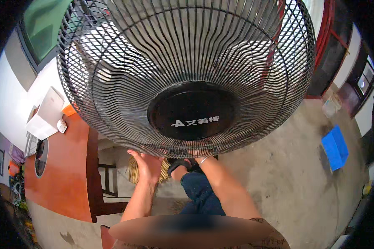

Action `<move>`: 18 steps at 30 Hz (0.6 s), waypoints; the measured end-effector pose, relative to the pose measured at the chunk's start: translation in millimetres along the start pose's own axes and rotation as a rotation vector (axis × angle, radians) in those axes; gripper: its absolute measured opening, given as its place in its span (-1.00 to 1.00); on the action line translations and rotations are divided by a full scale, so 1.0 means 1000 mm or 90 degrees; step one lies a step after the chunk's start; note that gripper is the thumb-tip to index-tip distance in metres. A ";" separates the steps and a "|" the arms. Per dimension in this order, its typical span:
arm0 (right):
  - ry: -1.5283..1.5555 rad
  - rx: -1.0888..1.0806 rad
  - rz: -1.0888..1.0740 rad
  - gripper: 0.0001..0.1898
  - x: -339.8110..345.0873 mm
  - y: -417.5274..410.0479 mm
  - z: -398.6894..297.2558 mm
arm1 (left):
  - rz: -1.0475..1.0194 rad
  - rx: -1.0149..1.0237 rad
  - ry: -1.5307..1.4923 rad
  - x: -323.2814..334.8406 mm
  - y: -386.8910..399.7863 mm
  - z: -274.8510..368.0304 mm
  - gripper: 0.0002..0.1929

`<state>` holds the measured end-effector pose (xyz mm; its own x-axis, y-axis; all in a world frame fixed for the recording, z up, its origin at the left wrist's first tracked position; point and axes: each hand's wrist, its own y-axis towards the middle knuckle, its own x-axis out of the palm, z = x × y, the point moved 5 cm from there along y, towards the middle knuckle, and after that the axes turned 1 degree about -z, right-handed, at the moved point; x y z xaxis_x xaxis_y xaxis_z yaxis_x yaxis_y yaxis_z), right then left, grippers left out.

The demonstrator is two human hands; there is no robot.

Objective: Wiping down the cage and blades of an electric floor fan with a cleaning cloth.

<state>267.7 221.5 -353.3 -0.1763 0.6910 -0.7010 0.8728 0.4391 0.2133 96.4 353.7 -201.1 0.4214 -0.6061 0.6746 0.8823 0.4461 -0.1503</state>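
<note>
A black wire fan guard with a dark oval centre badge fills the upper middle of the view, close before me. My left hand is at its lower rim, left of centre, thumb apart, with the fingertips partly hidden behind the wires. Right of it, my right hand reaches behind the lower rim, a pale band at the wrist; the wires cover most of its fingers. How firmly either hand grips cannot be told. Below the guard are dark trousers and a dark shoe.
A reddish-brown wooden table stands at the left, bearing a white box. Behind my left hand lies a bundle of straw-like stalks. A blue plastic crate sits on the concrete floor at right, with a whitish bucket farther back.
</note>
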 end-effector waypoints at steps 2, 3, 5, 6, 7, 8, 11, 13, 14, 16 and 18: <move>0.064 0.032 0.005 -0.50 0.012 0.001 -0.009 | -0.007 0.012 -0.011 -0.001 -0.002 0.001 0.01; 0.095 0.050 0.008 -0.50 0.016 0.003 -0.012 | -0.007 0.018 -0.027 0.000 -0.006 0.004 -0.01; 0.159 0.073 0.012 -0.50 0.019 -0.005 -0.003 | -0.006 0.030 -0.046 -0.006 -0.007 0.005 -0.02; 0.191 0.084 0.015 -0.50 0.015 -0.012 0.007 | 0.012 0.025 -0.046 -0.012 -0.009 0.002 -0.03; 0.224 0.097 0.021 -0.50 0.009 -0.006 0.014 | 0.028 0.018 -0.044 -0.016 -0.008 0.001 -0.04; 0.258 0.110 0.024 -0.50 0.005 0.011 0.012 | 0.029 0.018 -0.043 -0.012 -0.009 0.001 -0.04; 0.359 0.156 0.037 -0.50 0.001 0.036 0.007 | 0.026 0.030 -0.042 0.001 -0.013 0.002 -0.15; 0.428 0.179 0.043 -0.50 0.014 0.033 0.005 | -0.008 0.014 -0.033 -0.001 -0.008 0.003 -0.29; 0.462 0.192 0.046 -0.50 0.019 0.006 0.010 | -0.008 0.015 -0.032 -0.003 -0.007 0.000 -0.29; 0.528 0.220 0.061 -0.50 0.017 -0.014 0.016 | -0.005 0.006 -0.044 -0.004 -0.007 -0.008 -0.41; 0.594 0.247 0.074 -0.50 0.021 0.006 0.011 | -0.012 0.008 -0.067 0.003 -0.004 -0.006 -0.42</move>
<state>274.4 232.7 -374.5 -0.2208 0.9627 0.1565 0.9654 0.2386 -0.1054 94.9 346.0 -202.8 0.3790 -0.5421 0.7499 0.8872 0.4433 -0.1279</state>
